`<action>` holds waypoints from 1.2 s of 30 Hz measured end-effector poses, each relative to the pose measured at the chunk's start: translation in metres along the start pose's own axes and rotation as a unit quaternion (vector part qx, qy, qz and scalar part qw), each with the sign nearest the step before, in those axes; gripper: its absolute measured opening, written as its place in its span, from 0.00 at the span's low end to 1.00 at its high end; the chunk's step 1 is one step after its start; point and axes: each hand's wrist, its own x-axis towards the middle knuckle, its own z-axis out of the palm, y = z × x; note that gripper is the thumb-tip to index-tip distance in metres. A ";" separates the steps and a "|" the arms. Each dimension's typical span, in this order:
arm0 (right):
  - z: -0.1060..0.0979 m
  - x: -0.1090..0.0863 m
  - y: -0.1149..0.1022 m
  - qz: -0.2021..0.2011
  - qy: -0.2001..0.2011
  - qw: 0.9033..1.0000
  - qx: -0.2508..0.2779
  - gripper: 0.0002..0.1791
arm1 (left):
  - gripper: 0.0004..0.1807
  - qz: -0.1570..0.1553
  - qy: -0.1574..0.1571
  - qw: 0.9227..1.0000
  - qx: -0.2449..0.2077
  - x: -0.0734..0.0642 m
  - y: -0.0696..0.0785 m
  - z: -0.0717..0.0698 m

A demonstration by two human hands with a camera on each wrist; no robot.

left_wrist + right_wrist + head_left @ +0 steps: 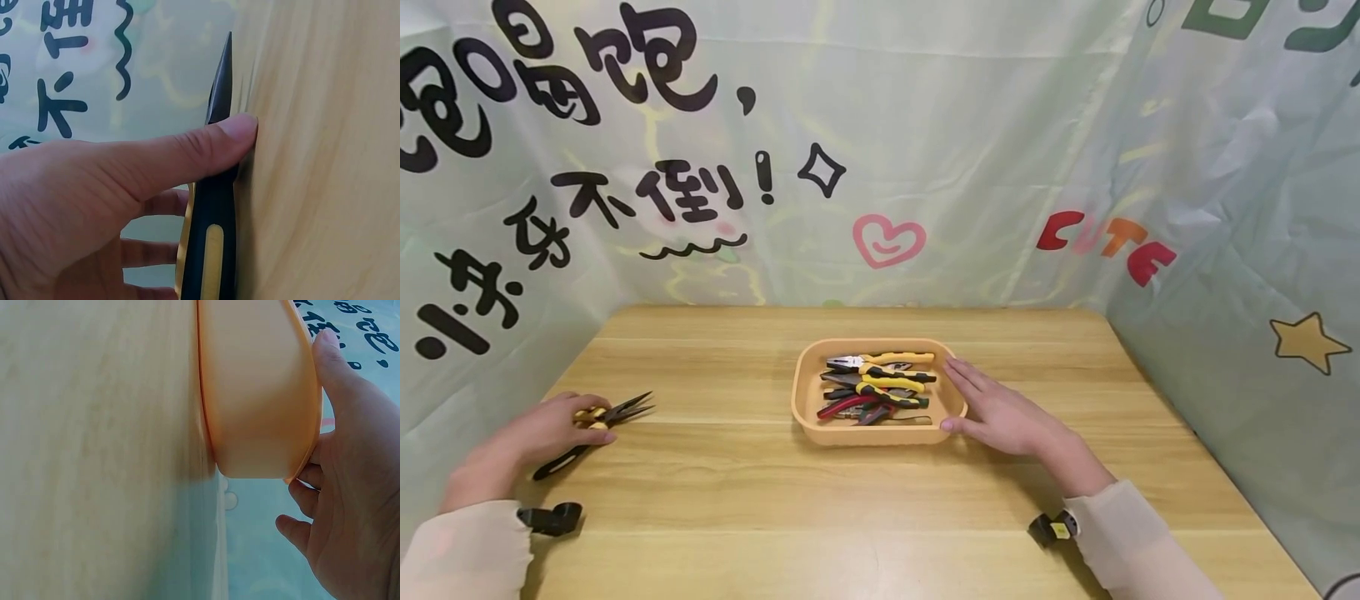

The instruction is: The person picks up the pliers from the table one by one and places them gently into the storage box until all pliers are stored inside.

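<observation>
My left hand holds a pair of needle-nose pliers just above or on the left of the table; its tips point away to the right. In the left wrist view, the thumb lies across the pliers near the pivot, with fingers behind the black and yellow handles. An orange plastic bin stands at the table's middle, with several pliers piled inside, mostly yellow-and-black or red-handled. My right hand rests against the bin's right end, thumb at the near corner and fingers along the rim.
The light wood table runs back to a pale fabric curtain printed with lettering and drawings. That curtain also encloses the left and right sides. A black strap-on camera sits at the left wrist, another camera at the right.
</observation>
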 end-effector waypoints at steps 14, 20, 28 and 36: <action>0.001 0.000 0.000 0.002 -0.002 1.000 0.000 0.52 | 0.36 -0.006 0.009 1.000 -0.003 0.004 0.011 0.005; 0.001 0.000 0.000 0.005 -0.003 1.000 0.001 0.52 | 0.35 -0.006 0.008 1.000 0.008 0.006 0.014 0.004; 0.000 -0.001 -0.001 0.006 -0.005 1.000 0.002 0.52 | 0.35 0.006 0.015 1.000 0.018 0.008 0.017 0.004; -0.001 -0.001 -0.001 0.006 -0.006 1.000 0.002 0.52 | 0.38 -0.003 0.014 1.000 0.016 0.009 0.022 0.001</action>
